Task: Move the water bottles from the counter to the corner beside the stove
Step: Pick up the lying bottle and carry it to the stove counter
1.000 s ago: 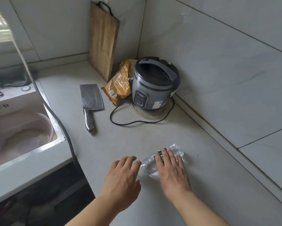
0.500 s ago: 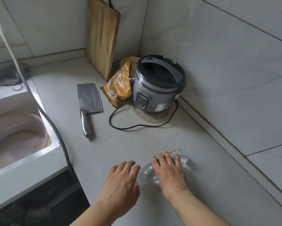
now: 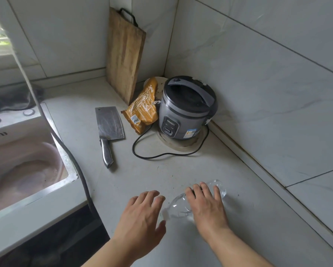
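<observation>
1. On the pale counter [image 3: 238, 189], well in front of the grey rice cooker [image 3: 184, 110], a clear water bottle [image 3: 178, 206] lies on its side, its narrow end pointing toward the person and its base away.
2. The right hand [image 3: 207, 207] lies palm-down over the bottle's middle, fingers spread flat across it rather than curled around it; whether it grips or only rests there cannot be told.
3. The left hand [image 3: 140, 218] is beside the bottle's near end, on the side away from the wall, fingers loosely spread and holding nothing, the thumb close to the bottle's neck.
4. The rice cooker stands in the corner of the tiled walls on a round pale mat [image 3: 181, 145], with its black cord [image 3: 152, 156] looping out over the counter in front of it.
5. An orange snack bag [image 3: 142, 110] leans against the cooker's left side.
6. Left of the bag, a cleaver [image 3: 108, 128] lies flat, handle toward the person.
7. Behind the bag, a wooden cutting board [image 3: 124, 54] stands leaning on the back wall.
8. Far to the cooker's left is a steel sink [image 3: 69, 170] with a pinkish basin inside.
</observation>
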Available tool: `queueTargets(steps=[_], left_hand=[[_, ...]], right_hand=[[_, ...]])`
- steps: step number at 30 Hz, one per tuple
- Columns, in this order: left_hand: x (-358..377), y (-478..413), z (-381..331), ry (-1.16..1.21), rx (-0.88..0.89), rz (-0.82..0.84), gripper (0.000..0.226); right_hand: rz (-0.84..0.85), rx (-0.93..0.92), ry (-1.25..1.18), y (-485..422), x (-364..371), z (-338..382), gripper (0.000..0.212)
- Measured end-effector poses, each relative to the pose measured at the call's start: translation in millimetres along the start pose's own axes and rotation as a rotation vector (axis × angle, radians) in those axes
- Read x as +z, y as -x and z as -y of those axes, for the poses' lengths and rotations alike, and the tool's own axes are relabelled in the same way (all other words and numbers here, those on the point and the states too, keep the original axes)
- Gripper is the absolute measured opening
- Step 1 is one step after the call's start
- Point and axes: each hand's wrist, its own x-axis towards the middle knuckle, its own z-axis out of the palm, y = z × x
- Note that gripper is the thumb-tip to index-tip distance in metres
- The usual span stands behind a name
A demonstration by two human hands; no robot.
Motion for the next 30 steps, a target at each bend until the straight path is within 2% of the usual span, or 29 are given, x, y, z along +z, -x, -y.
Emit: queueTargets(steps=[13,25,28,30], left_hand=[[-59,50,-12,-0.120,-0.013,-0.082,0.065],[-118,149,-1,-0.148,-0.141,-0.196,0.063],[-126,178,9,-0.115,-0.159,-0.214,0.062],[-131,199,17,-0.098,-0.173,-0.219,0.062]], right_hand=[[-0.111,0.040,0.042,47,-57,12,0.064],[-0.267,-0.009,-0.011,125,-106,79,0.058],[-0.316,0.022,-0.102,144,-115,99,0.062],[-0.374,0.060,-0.265,157,-123,114,0.067]])
